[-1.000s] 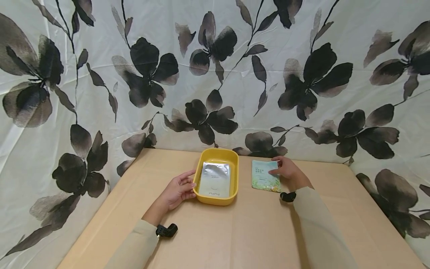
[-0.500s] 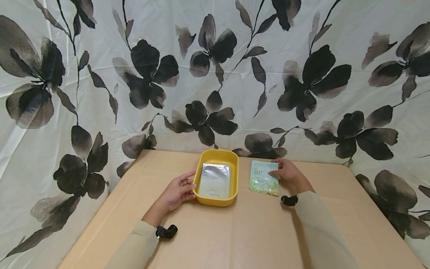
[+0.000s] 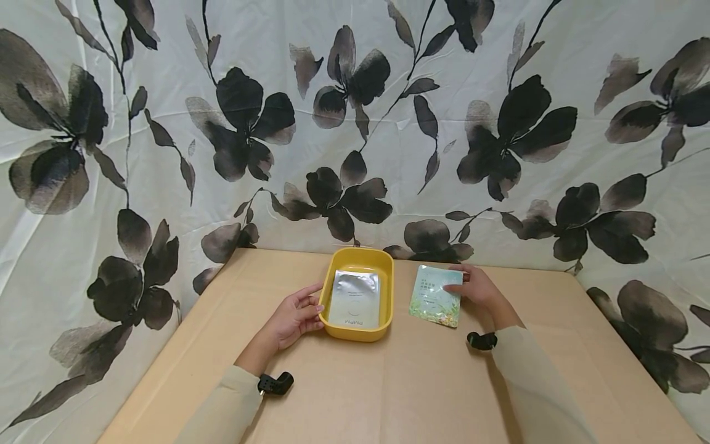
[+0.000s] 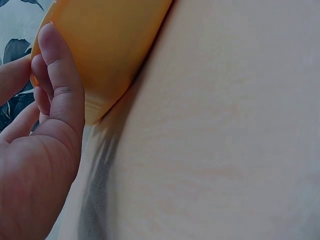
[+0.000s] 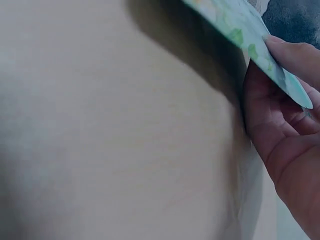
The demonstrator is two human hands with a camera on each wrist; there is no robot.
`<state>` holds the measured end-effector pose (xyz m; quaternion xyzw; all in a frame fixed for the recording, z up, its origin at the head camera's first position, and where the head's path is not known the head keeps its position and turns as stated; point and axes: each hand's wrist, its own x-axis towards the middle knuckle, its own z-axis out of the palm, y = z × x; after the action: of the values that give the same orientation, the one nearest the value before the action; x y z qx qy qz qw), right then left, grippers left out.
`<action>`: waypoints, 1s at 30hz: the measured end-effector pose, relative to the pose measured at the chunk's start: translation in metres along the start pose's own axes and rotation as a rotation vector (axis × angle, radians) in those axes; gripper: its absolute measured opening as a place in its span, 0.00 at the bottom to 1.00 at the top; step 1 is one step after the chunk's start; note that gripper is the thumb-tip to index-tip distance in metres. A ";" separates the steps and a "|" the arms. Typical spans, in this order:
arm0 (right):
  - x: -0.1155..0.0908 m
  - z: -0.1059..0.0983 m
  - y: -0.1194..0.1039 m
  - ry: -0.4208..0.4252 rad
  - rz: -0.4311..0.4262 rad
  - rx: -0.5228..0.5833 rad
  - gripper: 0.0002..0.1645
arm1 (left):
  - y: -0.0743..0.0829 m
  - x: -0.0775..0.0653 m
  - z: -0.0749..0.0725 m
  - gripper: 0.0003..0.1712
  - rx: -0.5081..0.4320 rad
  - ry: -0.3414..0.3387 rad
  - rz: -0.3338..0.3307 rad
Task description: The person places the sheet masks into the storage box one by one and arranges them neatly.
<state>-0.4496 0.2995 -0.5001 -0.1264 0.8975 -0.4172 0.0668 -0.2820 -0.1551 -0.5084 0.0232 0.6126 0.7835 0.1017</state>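
A yellow rectangular tray (image 3: 357, 335) stands at the middle of the table's far part, with a silver sheet mask packet (image 3: 355, 300) lying flat in it. My left hand (image 3: 294, 320) pinches the tray's left rim between thumb and fingers; in the left wrist view the thumb lies against the tray's outer wall (image 4: 110, 45). To the right of the tray, my right hand (image 3: 481, 290) holds a pale green sheet mask packet (image 3: 435, 296) by its right edge. The right wrist view has this packet (image 5: 245, 37) raised off the table, thumb above and fingers beneath.
The table (image 3: 355, 394) has a light tan cover. A white cloth (image 3: 421, 203) with dark flowers hangs right behind its far edge and down both sides. Each wrist wears a black camera band (image 3: 275, 383).
The green packet has tilted and shifted slightly left and nearer to me in my right hand, whose wrist has moved a little right. My left hand and the tray have stayed put.
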 end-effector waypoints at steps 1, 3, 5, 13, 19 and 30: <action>-0.001 0.001 0.000 0.004 -0.001 0.004 0.40 | 0.000 0.000 0.000 0.40 -0.001 -0.002 0.000; -0.003 0.002 0.001 0.007 -0.007 0.019 0.40 | 0.000 0.000 0.000 0.40 -0.001 -0.003 -0.002; -0.005 0.004 0.001 0.013 -0.003 0.061 0.39 | 0.000 0.001 0.000 0.40 -0.001 -0.002 -0.003; -0.014 0.010 -0.003 -0.004 0.001 0.288 0.42 | 0.000 0.003 0.000 0.40 -0.005 0.011 -0.009; -0.021 0.012 -0.004 0.012 -0.005 0.335 0.44 | -0.001 0.004 -0.001 0.40 0.008 0.015 -0.005; -0.034 0.014 -0.008 0.029 -0.010 0.385 0.45 | 0.000 0.006 -0.001 0.41 0.002 0.007 -0.006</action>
<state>-0.4125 0.2943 -0.5027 -0.1096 0.8015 -0.5831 0.0747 -0.2878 -0.1551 -0.5089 0.0187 0.6140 0.7825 0.1020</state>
